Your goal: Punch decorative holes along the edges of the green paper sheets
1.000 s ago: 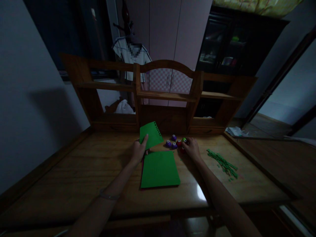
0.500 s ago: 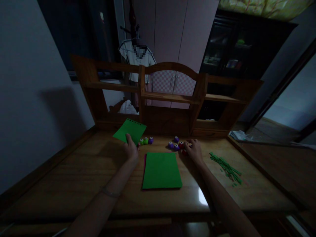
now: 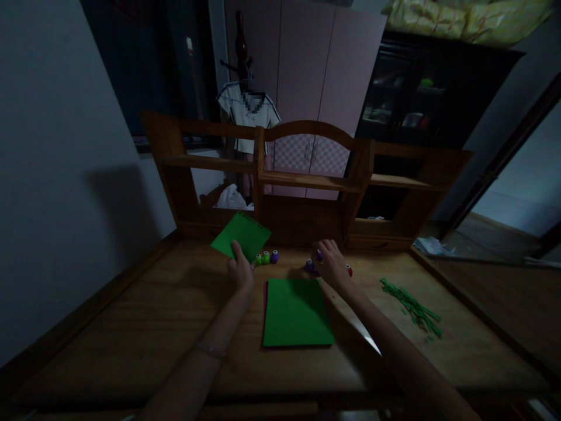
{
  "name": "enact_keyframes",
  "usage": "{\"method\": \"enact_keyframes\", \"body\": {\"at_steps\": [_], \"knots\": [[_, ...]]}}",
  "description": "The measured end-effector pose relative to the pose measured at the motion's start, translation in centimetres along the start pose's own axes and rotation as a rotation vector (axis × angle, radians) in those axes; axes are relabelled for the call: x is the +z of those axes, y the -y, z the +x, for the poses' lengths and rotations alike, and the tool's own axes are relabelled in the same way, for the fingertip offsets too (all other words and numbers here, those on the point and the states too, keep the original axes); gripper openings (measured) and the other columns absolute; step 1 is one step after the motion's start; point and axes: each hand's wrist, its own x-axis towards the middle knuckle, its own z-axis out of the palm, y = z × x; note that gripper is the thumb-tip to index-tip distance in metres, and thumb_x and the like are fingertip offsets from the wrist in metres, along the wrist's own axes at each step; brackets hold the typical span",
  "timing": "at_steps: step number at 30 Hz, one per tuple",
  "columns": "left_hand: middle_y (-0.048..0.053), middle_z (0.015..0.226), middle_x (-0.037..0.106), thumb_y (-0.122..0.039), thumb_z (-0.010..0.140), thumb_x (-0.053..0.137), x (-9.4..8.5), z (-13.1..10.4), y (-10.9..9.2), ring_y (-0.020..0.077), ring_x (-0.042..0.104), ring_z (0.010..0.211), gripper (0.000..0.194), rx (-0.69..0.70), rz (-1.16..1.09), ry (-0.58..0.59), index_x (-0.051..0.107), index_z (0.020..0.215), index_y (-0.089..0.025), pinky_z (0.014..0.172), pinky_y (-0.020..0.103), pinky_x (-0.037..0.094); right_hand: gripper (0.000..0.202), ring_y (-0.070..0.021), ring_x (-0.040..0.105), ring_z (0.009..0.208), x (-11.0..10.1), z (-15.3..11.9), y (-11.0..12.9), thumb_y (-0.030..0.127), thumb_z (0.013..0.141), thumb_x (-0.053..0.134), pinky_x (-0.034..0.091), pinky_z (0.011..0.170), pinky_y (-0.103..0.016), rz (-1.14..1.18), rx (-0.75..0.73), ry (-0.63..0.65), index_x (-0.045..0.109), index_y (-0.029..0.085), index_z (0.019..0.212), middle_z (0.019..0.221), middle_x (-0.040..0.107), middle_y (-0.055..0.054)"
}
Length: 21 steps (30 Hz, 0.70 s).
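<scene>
My left hand [image 3: 241, 269] pinches a green sheet of paper [image 3: 248, 237] above the desk, its thumb across the front. A row of small dark marks or holes runs along the sheet's upper edge. Close behind that hand stand small green knob-like pieces [image 3: 265, 258] and a purple one [image 3: 274, 256], with pale tops. My right hand [image 3: 332, 266] reaches over a second group, fingers curled around a small purple piece [image 3: 319, 255]. Beside its thumb sits another purple piece [image 3: 309, 265]; a red piece [image 3: 349, 270] peeks out to its right. The rest of that group is hidden beneath the hand.
A stack of green square sheets [image 3: 298, 313], with a pink edge on its left, lies between my forearms. Thin green strips [image 3: 412, 307] are heaped at the right. A wooden shelf [image 3: 307, 182] rises along the back of the desk [image 3: 175, 327].
My right hand has shifted left, from the red pieces to the purple ones, uncovering a red piece. The left hand still holds the green paper. The camera view has shifted slightly.
</scene>
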Motion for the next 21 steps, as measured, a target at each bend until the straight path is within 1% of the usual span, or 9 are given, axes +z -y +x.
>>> {"method": "enact_keyframes", "body": {"at_steps": [1,3,5,8,10,12,15,19,21], "knots": [[0.002,0.052,0.052,-0.073,0.073,0.038,0.1,-0.5,-0.2,0.0150,0.054,0.046,0.057,0.033,-0.004,0.034,0.047,0.060,-0.019,0.040,0.023,0.042,0.020,-0.0256,0.044,0.100,0.8,0.8,1.2,0.023,0.085,0.047,0.036,0.087,-0.037,0.005,-0.042,0.047,0.057,0.021,0.103,0.101,0.054,-0.009],[0.002,0.049,0.051,-0.073,0.074,0.037,0.1,-1.3,-0.6,0.0144,0.053,0.044,0.059,0.095,0.024,0.081,0.048,0.057,-0.018,0.039,0.022,0.040,0.015,-0.0254,0.044,0.099,2.8,2.3,3.3,0.025,0.083,0.052,0.037,0.085,-0.036,0.004,-0.109,0.155,0.059,0.020,0.096,0.097,0.054,-0.009],[0.003,0.047,0.051,-0.074,0.074,0.035,0.1,-1.8,-0.7,0.0138,0.051,0.041,0.061,0.134,0.078,0.107,0.048,0.054,-0.018,0.038,0.022,0.037,0.014,-0.0254,0.045,0.097,5.1,3.5,4.8,0.026,0.080,0.057,0.038,0.082,-0.035,-0.013,-0.110,0.225,0.059,0.019,0.091,0.094,0.054,-0.010],[0.004,0.047,0.052,-0.073,0.076,0.033,-0.1,-1.7,-0.6,0.0138,0.050,0.041,0.062,0.159,0.136,0.117,0.048,0.052,-0.018,0.037,0.022,0.035,0.016,-0.0248,0.045,0.099,8.1,4.5,5.7,0.024,0.077,0.060,0.038,0.083,-0.034,0.012,-0.067,0.273,0.060,0.019,0.091,0.097,0.055,-0.010],[0.004,0.046,0.051,-0.073,0.077,0.032,-0.2,-1.5,-0.5,0.0143,0.051,0.042,0.062,0.170,0.153,0.115,0.047,0.051,-0.018,0.037,0.022,0.034,0.018,-0.0236,0.047,0.100,9.4,4.9,5.7,0.023,0.075,0.062,0.037,0.084,-0.033,0.087,-0.046,0.289,0.060,0.020,0.093,0.100,0.056,-0.008],[0.003,0.045,0.050,-0.072,0.078,0.031,-0.2,-1.3,-0.4,0.0140,0.050,0.041,0.061,0.182,0.154,0.122,0.044,0.049,-0.019,0.037,0.023,0.034,0.020,-0.0223,0.049,0.099,10.0,5.0,5.6,0.022,0.075,0.063,0.038,0.083,-0.032,0.141,-0.043,0.296,0.059,0.020,0.094,0.100,0.057,-0.007],[0.001,0.042,0.045,-0.072,0.078,0.032,-0.2,-1.3,-0.4,0.0129,0.046,0.038,0.059,0.183,0.143,0.150,0.037,0.047,-0.021,0.037,0.023,0.033,0.023,-0.0207,0.052,0.096,10.4,4.9,5.3,0.021,0.074,0.065,0.039,0.080,-0.030,0.186,-0.022,0.291,0.058,0.020,0.096,0.098,0.058,-0.006],[0.000,0.042,0.042,-0.072,0.078,0.032,-0.2,-1.6,-0.6,0.0123,0.044,0.037,0.059,0.155,0.140,0.165,0.035,0.047,-0.022,0.036,0.023,0.033,0.026,-0.0197,0.055,0.093,10.3,4.3,5.3,0.020,0.074,0.064,0.042,0.077,-0.029,0.228,0.023,0.267,0.054,0.020,0.099,0.099,0.058,-0.007],[0.000,0.044,0.043,-0.072,0.077,0.033,-0.3,-1.6,-0.8,0.0122,0.045,0.039,0.058,0.112,0.116,0.182,0.035,0.049,-0.022,0.037,0.022,0.034,0.025,-0.0198,0.056,0.091,9.9,3.9,5.2,0.021,0.075,0.062,0.043,0.075,-0.030,0.233,0.050,0.226,0.053,0.019,0.098,0.099,0.058,-0.007]]}}
